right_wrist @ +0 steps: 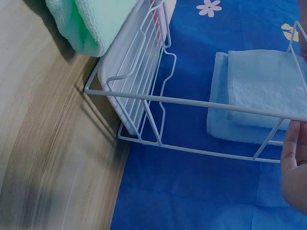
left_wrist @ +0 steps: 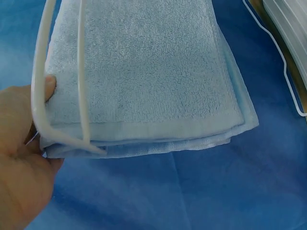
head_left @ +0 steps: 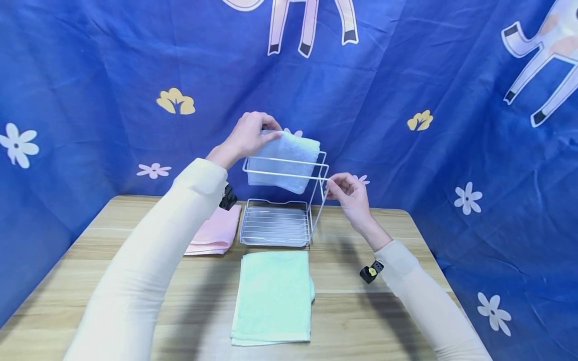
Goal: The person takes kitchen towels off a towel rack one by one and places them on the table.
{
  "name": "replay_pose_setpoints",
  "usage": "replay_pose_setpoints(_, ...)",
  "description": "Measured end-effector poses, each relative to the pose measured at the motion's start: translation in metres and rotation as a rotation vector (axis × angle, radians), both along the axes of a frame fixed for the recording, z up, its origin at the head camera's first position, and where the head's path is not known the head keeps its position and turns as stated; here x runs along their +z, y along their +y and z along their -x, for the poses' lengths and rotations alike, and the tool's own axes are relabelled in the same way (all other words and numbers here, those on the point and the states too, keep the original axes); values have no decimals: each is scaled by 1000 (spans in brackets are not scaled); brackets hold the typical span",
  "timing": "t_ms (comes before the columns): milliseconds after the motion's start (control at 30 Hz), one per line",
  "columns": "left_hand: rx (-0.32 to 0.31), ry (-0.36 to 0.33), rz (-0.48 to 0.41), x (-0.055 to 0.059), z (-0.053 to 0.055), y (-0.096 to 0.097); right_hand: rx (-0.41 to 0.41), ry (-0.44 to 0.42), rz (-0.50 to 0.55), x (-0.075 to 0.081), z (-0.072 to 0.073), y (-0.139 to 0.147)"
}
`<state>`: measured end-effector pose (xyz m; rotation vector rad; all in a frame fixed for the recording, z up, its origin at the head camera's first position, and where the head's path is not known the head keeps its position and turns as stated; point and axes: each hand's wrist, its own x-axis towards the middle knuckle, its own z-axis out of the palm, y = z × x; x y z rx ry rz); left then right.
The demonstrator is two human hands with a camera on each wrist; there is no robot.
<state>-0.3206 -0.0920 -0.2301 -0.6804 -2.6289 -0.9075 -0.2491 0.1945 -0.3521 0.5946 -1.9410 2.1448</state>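
Note:
Above a white wire rack (head_left: 318,210), my left hand (head_left: 253,131) pinches the top edge of a folded light blue towel (head_left: 289,150). The towel hangs down behind the rack's upper front rail, and its lower edge is apart from the tray (head_left: 275,225) at the base. In the left wrist view, the left hand (left_wrist: 24,153) has its thumb on one face of the towel (left_wrist: 144,67), beside the white rails. My right hand (head_left: 349,195) pinches the rack's upper right corner. The right wrist view shows that hand (right_wrist: 295,160) at the rack's top end.
A folded mint green towel (head_left: 273,296) lies on the wooden table (head_left: 356,311) in front of the rack. Left of the rack lies a folded pink towel (head_left: 217,230), partly hidden by the left sleeve. A blue printed curtain (head_left: 361,110) hangs behind the table.

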Motion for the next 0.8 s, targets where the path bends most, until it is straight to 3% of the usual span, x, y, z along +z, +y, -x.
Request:
replay_pose_setpoints(333, -13, 79, -47, 12, -6, -4, -9, -4, -6, -1, 1, 0)
replay_pose_setpoints(800, -21, 86, -125, 25, -18, -6, -16, -10, 3, 2, -1, -3)
